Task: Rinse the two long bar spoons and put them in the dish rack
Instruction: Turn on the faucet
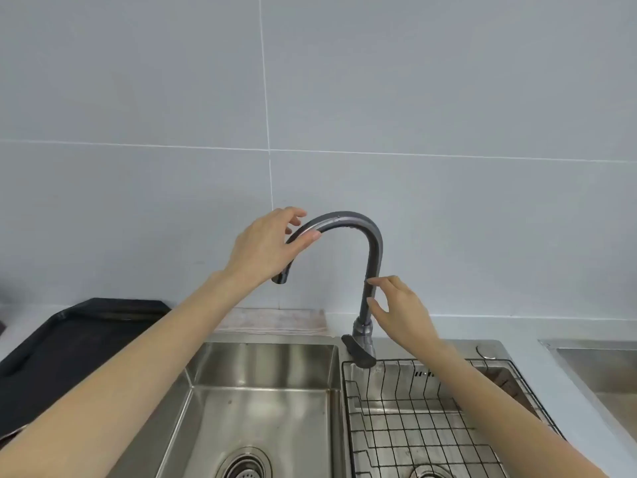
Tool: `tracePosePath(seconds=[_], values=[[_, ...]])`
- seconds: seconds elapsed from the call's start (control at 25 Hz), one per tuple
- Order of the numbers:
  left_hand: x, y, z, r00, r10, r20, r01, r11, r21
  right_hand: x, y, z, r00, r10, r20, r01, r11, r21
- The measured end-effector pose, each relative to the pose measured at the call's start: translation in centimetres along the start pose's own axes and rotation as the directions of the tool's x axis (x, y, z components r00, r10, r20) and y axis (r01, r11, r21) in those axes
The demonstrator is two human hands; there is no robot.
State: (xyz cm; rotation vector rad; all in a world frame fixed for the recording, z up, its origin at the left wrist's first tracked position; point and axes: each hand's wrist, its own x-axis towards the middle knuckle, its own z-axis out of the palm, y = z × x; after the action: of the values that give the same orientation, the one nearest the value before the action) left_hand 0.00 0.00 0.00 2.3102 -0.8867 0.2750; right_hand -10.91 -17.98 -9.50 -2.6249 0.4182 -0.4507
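No bar spoon shows anywhere in view. My left hand (pixel 267 246) wraps the curved spout of the dark grey faucet (pixel 374 257), thumb in front and fingers behind it. The spout's outlet points down over the left sink basin (pixel 262 395), and I see no water running. My right hand (pixel 401 307) is beside the faucet's upright neck with its fingers apart, the fingertips at or just touching the neck, holding nothing. The black wire dish rack (pixel 424 426) sits in the right basin and looks empty.
The faucet's lever handle (pixel 358 351) points forward over the rack's back edge. A black tray (pixel 79 336) lies on the counter at left, and a folded cloth (pixel 275 320) sits behind the left basin. A metal surface (pixel 599 370) lies at far right. The tiled wall is close behind.
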Motion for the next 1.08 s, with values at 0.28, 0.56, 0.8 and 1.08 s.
tracePosePath(seconds=[0.28,0.56,0.8,1.08], values=[[0.8,-1.1,2.3,0.998,-0.042,0.051,0.04,0.998,0.041,0.4,1.9,5.7,0.978,0.044,0.206,-0.062,0.995,0.083],[1.0,-2.1,3.4,0.997,-0.004,0.072,0.017,0.984,-0.179,0.0,2.4,8.8,0.959,0.071,0.276,-0.109,0.986,0.123],[1.2,-2.4,3.0,0.989,0.014,0.15,0.023,0.97,-0.241,-0.5,2.6,8.8,0.975,0.106,0.196,-0.145,0.97,0.195],[1.0,-2.5,2.8,0.987,0.037,0.159,0.003,0.969,-0.247,-1.7,2.9,8.7,0.974,0.16,0.158,-0.198,0.942,0.27]])
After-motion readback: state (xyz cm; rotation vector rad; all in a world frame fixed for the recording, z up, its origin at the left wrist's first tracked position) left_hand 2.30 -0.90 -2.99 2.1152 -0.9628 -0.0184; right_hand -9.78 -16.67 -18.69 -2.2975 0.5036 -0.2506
